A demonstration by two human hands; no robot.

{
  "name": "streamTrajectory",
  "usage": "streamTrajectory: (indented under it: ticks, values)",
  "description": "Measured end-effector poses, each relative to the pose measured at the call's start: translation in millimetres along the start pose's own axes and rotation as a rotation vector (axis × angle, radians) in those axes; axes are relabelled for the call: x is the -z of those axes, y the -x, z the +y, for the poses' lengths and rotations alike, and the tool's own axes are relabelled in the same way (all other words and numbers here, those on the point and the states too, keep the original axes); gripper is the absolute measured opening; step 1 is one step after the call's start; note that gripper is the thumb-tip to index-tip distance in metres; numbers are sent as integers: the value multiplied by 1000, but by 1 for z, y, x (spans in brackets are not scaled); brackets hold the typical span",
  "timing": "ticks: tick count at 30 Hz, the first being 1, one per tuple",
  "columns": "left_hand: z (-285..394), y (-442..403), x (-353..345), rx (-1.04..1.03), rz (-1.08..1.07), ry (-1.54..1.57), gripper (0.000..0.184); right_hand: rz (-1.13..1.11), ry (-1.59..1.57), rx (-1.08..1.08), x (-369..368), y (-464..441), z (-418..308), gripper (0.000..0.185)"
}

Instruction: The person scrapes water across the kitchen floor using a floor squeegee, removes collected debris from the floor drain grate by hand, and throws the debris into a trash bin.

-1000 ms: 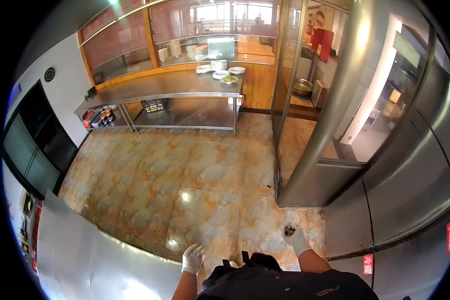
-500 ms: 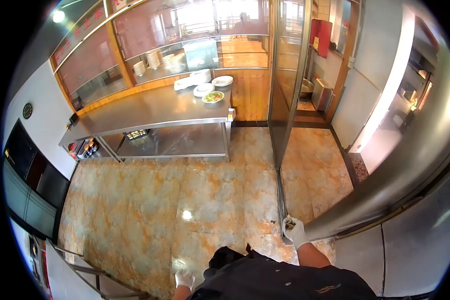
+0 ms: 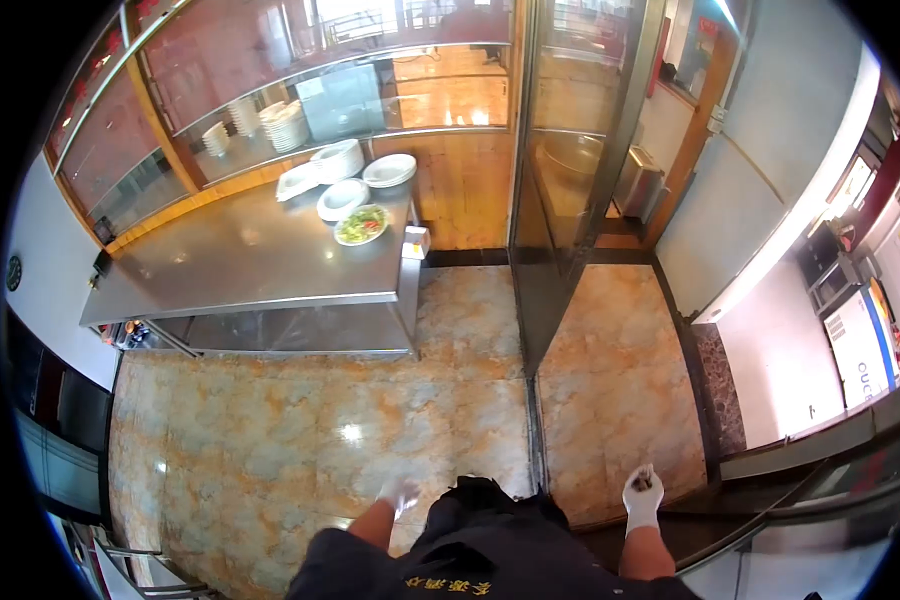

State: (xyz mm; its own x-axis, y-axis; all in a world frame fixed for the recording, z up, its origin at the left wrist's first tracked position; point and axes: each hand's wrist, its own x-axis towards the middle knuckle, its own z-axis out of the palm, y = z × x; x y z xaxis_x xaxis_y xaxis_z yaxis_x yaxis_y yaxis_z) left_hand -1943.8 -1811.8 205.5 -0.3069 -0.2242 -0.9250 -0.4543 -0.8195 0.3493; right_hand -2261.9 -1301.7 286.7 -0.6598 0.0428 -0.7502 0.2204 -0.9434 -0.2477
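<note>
My right hand point(image 3: 643, 495) wears a white glove and is curled round something small and dark, too little of which shows to name. It hangs at the lower right, above the tiles beside the dark doorway edge. My left hand point(image 3: 402, 495), in a pale glove, hangs low left of my body over the tiled floor. Motion smears its fingers, and no object shows in it. Neither hand touches the steel table point(image 3: 240, 270) ahead, which bears a plate of green and red food point(image 3: 361, 225).
White plates point(image 3: 343, 199) are stacked near the food. A glass door panel point(image 3: 560, 200) stands ahead, with tiled floor point(image 3: 610, 400) running past it on the right. A grey wall point(image 3: 800, 150) and an opening to another room lie farther right.
My view has moved forward and turned a little right, so the table appears larger and farther left. My right hand has passed from the doorway's near edge into the passage, still curled.
</note>
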Motion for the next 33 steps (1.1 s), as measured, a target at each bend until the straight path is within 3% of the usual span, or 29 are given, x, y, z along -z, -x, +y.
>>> streamTrajectory:
  ticks: [1,3,5,8,12,14,15,18,20,21,22,24,26,27,28,29,31,33]
  values:
    - [24,-34,-44,-116,-69,-192,33,16,-21,12,-3,-4,-20,11]
    - [87,-108,-140,-25,-309,-302,31,54,-127,69,7,-11,-51,12]
    - [149,-133,-254,-151,-717,-586,34,124,-184,114,16,-24,-81,13]
    - [194,-137,-438,-352,-876,-563,32,195,-304,179,43,-54,-123,18]
    - [181,-85,-645,-228,-494,-379,27,292,-477,202,46,-117,-186,16]
    - [174,-104,-693,-44,-538,-510,32,300,-482,182,29,-145,-215,15]
    - [166,-108,-706,-50,-543,-498,32,305,-490,195,13,-164,-236,14]
    - [159,-157,-746,97,-422,-692,36,264,-552,244,-47,-219,-305,10]
    - [168,-252,-741,207,-663,-523,38,195,-604,214,-93,-252,-364,9]
    - [164,-230,-779,208,-382,-571,35,194,-622,234,-110,-274,-398,9]
    - [161,-239,-809,150,-276,-571,30,193,-633,239,-128,-295,-430,8]
    - [168,-278,-863,255,-294,-589,26,185,-619,278,-166,-337,-492,8]
    - [157,-338,-936,210,-531,-595,25,39,-537,309,-178,-384,-548,25]
    - [159,-350,-963,155,-636,-568,24,44,-395,404,-184,-400,-570,17]
    - [150,-335,-1026,101,-515,-756,21,-326,-254,489,-152,-436,-591,15]
    - [131,-300,-1108,-52,-259,-917,19,262,-322,504,-173,-453,-614,24]
    - [73,-411,-1220,129,-483,-460,23,374,-289,402,-210,-482,-668,23]
    - [38,-405,-1370,171,-586,-800,22,398,-260,358,-263,-520,-728,23]
